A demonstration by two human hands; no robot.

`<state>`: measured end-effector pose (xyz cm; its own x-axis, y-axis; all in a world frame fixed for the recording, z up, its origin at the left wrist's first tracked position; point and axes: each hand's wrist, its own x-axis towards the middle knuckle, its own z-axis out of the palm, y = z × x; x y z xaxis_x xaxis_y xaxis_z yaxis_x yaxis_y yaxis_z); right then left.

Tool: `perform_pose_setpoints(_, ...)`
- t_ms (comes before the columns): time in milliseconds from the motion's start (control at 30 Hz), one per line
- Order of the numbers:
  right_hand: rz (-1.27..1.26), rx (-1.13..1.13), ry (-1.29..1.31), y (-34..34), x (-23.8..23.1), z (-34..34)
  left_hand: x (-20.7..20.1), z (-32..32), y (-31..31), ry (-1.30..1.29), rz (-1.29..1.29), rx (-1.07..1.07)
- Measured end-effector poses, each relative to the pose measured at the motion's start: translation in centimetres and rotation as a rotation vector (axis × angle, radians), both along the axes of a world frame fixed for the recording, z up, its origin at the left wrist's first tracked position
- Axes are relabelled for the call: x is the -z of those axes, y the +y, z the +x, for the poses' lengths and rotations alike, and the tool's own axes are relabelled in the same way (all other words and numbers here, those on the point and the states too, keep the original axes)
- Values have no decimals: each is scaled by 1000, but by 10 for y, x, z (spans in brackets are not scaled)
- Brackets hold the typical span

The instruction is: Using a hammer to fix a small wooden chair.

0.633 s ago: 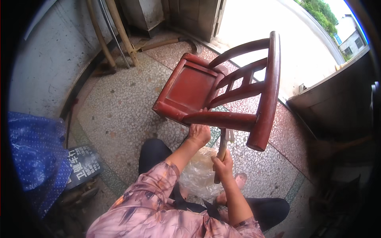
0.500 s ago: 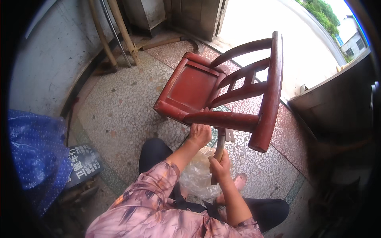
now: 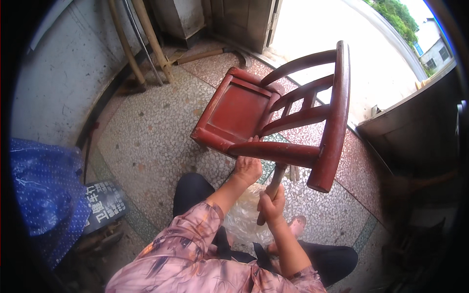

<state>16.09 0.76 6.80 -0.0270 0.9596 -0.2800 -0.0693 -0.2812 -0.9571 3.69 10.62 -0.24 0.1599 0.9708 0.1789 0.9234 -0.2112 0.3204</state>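
Observation:
A red wooden chair is tilted in front of me, its slatted back leaning to the right. My left hand grips it at the corner where the seat meets the near back post, with some fingertips showing over the edge. My right hand is closed round the wooden handle of a hammer. The chair's post hides most of the hammer's head, so contact with the chair cannot be made out. Between my legs, under the hands, lies a crumpled clear plastic bag.
Wooden poles and a metal rod lean on the left wall. A long-handled tool lies on the speckled floor beyond the chair. Blue dotted cloth and a dark lettered board are at left. An open doorway lies at right.
My right hand has tilted the hammer and moved its head up under the chair's post. The chair has shifted very slightly in view, with my left hand still on it.

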Motion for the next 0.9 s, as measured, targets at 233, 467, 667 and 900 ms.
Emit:
perform_pose_setpoints(233, -90, -98, -178, 17, -11, -4, -8, -1, -3, -85, 4, 34)
perform_pose_setpoints(467, 18, 69, -109, -4, -8, -4, 6, -2, -1, 68, 9, 6)
perform_pose_setpoints(667, -95, -107, -214, 14, -21, -5, -1, 3, 0, -25, -76, -7)
perform_pose_setpoints(900, -55, 12, -33, 6, -26, -4, 1, -2, -3, -9, -61, -27)
